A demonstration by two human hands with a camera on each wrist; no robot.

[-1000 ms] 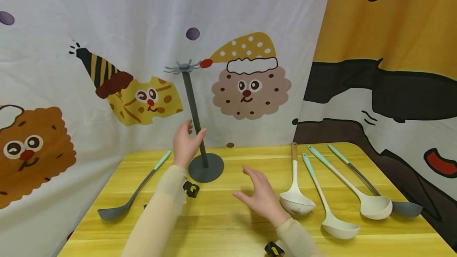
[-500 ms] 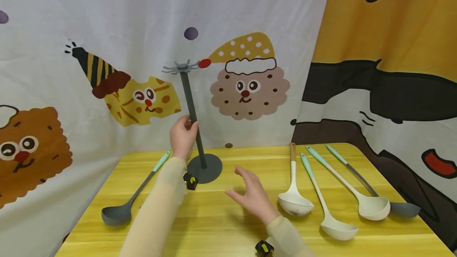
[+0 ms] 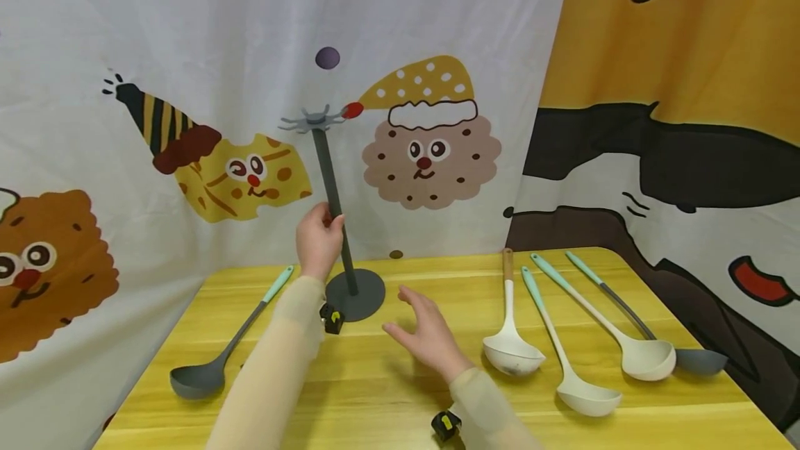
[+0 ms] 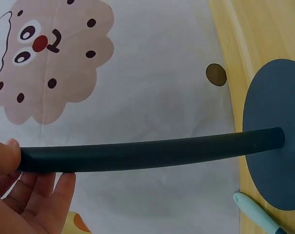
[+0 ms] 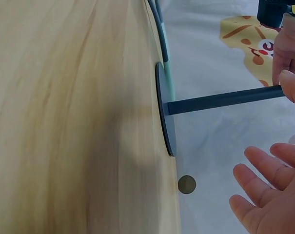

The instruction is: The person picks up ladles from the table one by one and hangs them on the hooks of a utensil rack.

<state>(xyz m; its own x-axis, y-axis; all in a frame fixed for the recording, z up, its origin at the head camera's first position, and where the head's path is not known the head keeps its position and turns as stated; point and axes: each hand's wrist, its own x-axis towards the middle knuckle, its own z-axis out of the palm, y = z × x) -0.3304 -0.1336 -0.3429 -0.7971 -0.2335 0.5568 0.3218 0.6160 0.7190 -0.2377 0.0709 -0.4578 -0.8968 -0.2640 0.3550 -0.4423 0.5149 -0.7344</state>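
A dark grey utensil stand [image 3: 331,172] rises from its round base [image 3: 369,295], with a ring of hooks [image 3: 315,119] at its top. My left hand [image 3: 319,242] grips the pole about midway up. In the left wrist view, the thumb and fingertips [image 4: 67,187] lie around the pole on opposite sides. My right hand [image 3: 428,332] hovers right of the base with its fingers spread and relaxed, holding nothing; the right wrist view shows its fingers [image 5: 264,170] below the pole.
Left of the stand lies a dark grey ladle [image 3: 200,379] with a mint handle. On the right lie a white ladle with a wooden handle [image 3: 512,353], two white mint-handled ladles [image 3: 587,396] and another dark grey ladle [image 3: 700,361]. A printed curtain [image 3: 250,54] hangs behind the table [image 3: 375,401].
My left hand has closed from an open pose onto the stand's pole. My right hand has drifted a little left, toward the stand, staying open. The ladles on the right lie as before.
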